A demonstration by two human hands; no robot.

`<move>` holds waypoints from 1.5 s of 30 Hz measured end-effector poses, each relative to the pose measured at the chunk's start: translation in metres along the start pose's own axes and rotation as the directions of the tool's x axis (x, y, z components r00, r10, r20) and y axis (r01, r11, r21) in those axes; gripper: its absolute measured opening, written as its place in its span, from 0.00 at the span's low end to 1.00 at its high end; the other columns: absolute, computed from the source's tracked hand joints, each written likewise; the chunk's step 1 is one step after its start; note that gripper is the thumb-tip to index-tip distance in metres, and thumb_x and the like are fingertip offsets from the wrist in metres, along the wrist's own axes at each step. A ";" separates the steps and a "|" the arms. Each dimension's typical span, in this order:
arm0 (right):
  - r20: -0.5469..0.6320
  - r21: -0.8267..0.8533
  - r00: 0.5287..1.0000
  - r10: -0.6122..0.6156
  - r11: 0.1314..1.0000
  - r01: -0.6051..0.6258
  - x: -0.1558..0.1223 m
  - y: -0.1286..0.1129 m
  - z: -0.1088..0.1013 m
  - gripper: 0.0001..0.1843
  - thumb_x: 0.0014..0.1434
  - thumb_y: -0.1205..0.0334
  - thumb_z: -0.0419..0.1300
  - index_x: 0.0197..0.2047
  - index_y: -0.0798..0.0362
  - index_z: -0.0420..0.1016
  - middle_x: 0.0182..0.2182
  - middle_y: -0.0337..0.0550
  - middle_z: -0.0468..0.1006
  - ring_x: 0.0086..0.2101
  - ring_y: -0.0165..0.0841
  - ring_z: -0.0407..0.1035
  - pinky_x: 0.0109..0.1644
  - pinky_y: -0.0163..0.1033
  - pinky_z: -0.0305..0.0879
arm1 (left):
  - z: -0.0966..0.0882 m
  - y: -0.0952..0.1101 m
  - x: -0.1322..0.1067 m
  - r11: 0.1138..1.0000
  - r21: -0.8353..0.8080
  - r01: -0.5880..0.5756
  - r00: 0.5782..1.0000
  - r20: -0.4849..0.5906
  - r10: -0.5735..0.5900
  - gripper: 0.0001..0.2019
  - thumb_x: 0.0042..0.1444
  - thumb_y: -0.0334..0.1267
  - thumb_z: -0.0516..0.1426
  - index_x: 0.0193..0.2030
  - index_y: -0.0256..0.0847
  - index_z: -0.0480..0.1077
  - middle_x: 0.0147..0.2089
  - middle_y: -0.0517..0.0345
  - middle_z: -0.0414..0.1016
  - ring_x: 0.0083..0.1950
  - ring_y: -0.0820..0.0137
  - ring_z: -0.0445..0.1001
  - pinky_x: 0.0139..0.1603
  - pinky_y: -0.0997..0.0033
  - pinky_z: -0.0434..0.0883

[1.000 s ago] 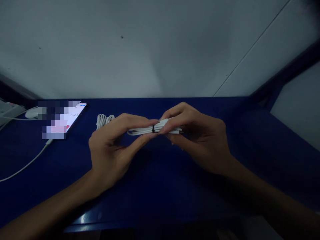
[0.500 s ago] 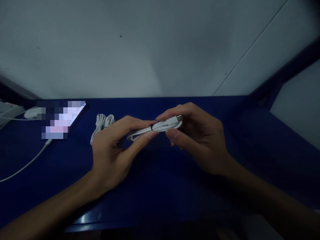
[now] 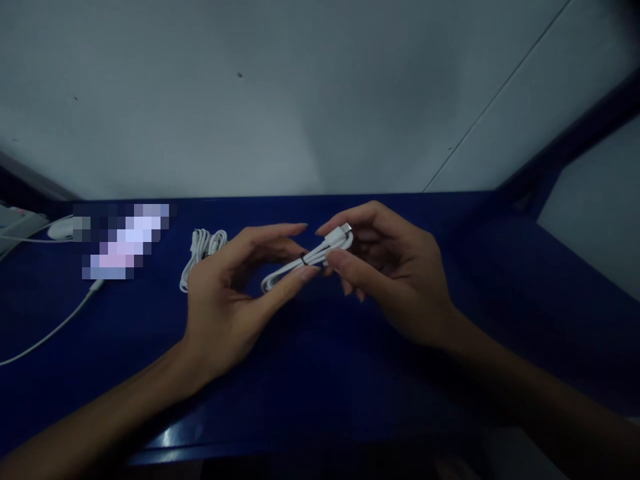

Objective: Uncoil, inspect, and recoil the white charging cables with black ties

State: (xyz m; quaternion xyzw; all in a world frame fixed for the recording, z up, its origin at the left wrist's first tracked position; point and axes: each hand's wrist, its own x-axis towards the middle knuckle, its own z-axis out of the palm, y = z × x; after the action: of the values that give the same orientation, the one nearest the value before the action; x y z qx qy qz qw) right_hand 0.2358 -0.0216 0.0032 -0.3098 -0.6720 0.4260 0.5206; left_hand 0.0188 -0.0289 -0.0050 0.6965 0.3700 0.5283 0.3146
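Note:
A white USB cable [image 3: 316, 257], folded into a narrow bundle, is held between my two hands above the blue table. A black tie [image 3: 303, 259] wraps around its middle, and a metal-tipped plug [image 3: 345, 229] points up to the right. My left hand [image 3: 237, 287] has its thumb against the bundle near the tie; its index finger is raised off the cable. With thumb and fingers, my right hand [image 3: 395, 267] pinches the plug end. Behind my left hand lie more bundled white cables [image 3: 203, 247], partly covered by it.
To the left lies a phone with a lit, blurred screen [image 3: 130, 240], a white cord [image 3: 55, 340] plugged into its near end. A white charger [image 3: 61, 230] and a power strip [image 3: 20, 220] are beyond it. A pale wall [image 3: 225, 133] rises behind the blue table [image 3: 320, 387].
The cable bundle has tilted, its plug end shifting left and slightly up with my right hand. My left index finger has lifted away from the cable.

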 end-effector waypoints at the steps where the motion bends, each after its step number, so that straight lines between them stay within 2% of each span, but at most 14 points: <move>1: 0.001 0.028 1.000 0.024 0.999 -0.024 0.000 0.000 0.000 0.10 0.70 0.63 0.71 0.53 0.48 0.81 0.36 0.36 0.83 0.27 0.26 0.73 0.26 0.32 0.70 | 0.000 0.000 0.000 1.000 0.012 -0.007 1.000 0.010 0.007 0.20 0.62 0.36 0.73 0.61 0.52 0.82 0.51 0.58 0.86 0.52 0.62 0.86 0.61 0.55 0.82; 6: 0.018 0.135 0.989 0.145 0.980 -0.146 0.003 0.005 0.001 0.06 0.70 0.62 0.71 0.49 0.49 0.81 0.32 0.34 0.82 0.23 0.25 0.72 0.22 0.30 0.68 | -0.003 -0.002 -0.002 0.992 0.118 -0.043 0.999 0.032 0.039 0.16 0.61 0.40 0.74 0.55 0.53 0.84 0.50 0.57 0.87 0.50 0.59 0.86 0.56 0.52 0.85; 10: 0.028 0.133 0.981 0.191 0.972 -0.193 0.004 0.009 0.000 0.06 0.71 0.58 0.71 0.46 0.49 0.80 0.31 0.35 0.81 0.23 0.26 0.72 0.22 0.30 0.68 | -0.002 -0.001 -0.002 0.984 0.170 -0.053 0.998 0.039 0.047 0.12 0.65 0.39 0.72 0.54 0.51 0.84 0.48 0.57 0.88 0.46 0.60 0.87 0.51 0.52 0.86; 13: 0.016 0.092 0.982 0.186 0.978 -0.187 0.004 0.009 0.000 0.10 0.69 0.57 0.72 0.50 0.48 0.79 0.33 0.35 0.81 0.25 0.27 0.72 0.23 0.31 0.69 | 0.000 0.000 -0.001 0.989 0.147 -0.033 0.999 0.029 0.029 0.12 0.65 0.36 0.71 0.54 0.50 0.83 0.49 0.59 0.88 0.49 0.61 0.87 0.53 0.55 0.85; 16: 0.031 0.050 0.989 0.147 0.988 -0.148 0.002 0.007 0.000 0.17 0.66 0.61 0.75 0.55 0.47 0.79 0.38 0.37 0.82 0.29 0.27 0.73 0.27 0.32 0.71 | 0.001 0.000 0.000 0.991 0.137 -0.004 1.000 0.002 0.004 0.11 0.66 0.36 0.71 0.53 0.50 0.84 0.49 0.60 0.88 0.49 0.63 0.86 0.53 0.59 0.84; 20: 0.038 -0.009 0.994 0.104 0.995 -0.104 0.001 0.005 0.000 0.12 0.66 0.64 0.75 0.51 0.48 0.81 0.40 0.37 0.83 0.31 0.27 0.74 0.31 0.33 0.72 | 0.000 0.001 0.001 0.989 0.149 0.009 1.000 0.013 -0.011 0.10 0.66 0.37 0.70 0.53 0.50 0.85 0.48 0.61 0.88 0.47 0.65 0.86 0.51 0.63 0.83; 26: 0.026 0.030 0.989 0.145 0.989 -0.146 0.000 0.005 0.001 0.12 0.66 0.63 0.75 0.50 0.49 0.81 0.39 0.38 0.82 0.28 0.26 0.72 0.27 0.32 0.69 | 0.000 0.004 0.002 0.990 0.143 0.019 0.999 0.024 -0.023 0.10 0.66 0.37 0.71 0.53 0.49 0.85 0.49 0.60 0.89 0.47 0.64 0.86 0.51 0.62 0.84; 31: 0.002 0.090 0.978 0.208 0.974 -0.207 0.002 0.006 -0.002 0.10 0.67 0.59 0.75 0.47 0.51 0.81 0.32 0.35 0.80 0.25 0.25 0.70 0.24 0.31 0.68 | 0.001 0.002 0.001 0.998 0.044 0.045 0.999 0.025 -0.046 0.14 0.65 0.35 0.71 0.57 0.48 0.83 0.53 0.57 0.87 0.53 0.62 0.86 0.59 0.58 0.83; 35: -0.032 0.097 0.968 0.248 0.965 -0.244 0.005 0.008 -0.003 0.11 0.68 0.55 0.74 0.42 0.51 0.80 0.24 0.32 0.75 0.20 0.25 0.66 0.22 0.32 0.64 | 0.000 -0.001 0.001 0.998 0.023 0.055 0.997 0.051 -0.056 0.14 0.65 0.35 0.71 0.56 0.50 0.84 0.53 0.56 0.87 0.54 0.60 0.86 0.60 0.54 0.83; 39: -0.056 0.068 0.967 0.250 0.967 -0.246 0.006 0.009 -0.004 0.13 0.67 0.52 0.74 0.39 0.50 0.78 0.24 0.32 0.75 0.20 0.26 0.66 0.22 0.34 0.63 | -0.002 -0.002 0.000 0.996 0.015 0.090 0.993 0.070 -0.091 0.15 0.66 0.37 0.71 0.58 0.51 0.84 0.51 0.58 0.88 0.48 0.61 0.88 0.56 0.57 0.85; 45: 0.020 0.049 0.964 0.264 0.963 -0.264 0.005 0.006 -0.004 0.11 0.66 0.56 0.75 0.47 0.49 0.81 0.26 0.32 0.77 0.22 0.27 0.69 0.23 0.32 0.67 | 0.000 -0.001 0.001 0.990 -0.034 0.134 0.985 0.111 -0.130 0.11 0.68 0.38 0.69 0.56 0.47 0.84 0.44 0.59 0.89 0.40 0.65 0.89 0.48 0.64 0.87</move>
State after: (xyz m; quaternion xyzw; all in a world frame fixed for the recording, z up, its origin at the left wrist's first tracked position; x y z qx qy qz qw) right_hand 0.2379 -0.0135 0.0001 -0.3803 -0.6171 0.5106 0.4624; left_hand 0.0191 -0.0278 -0.0055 0.6914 0.3866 0.4753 0.3829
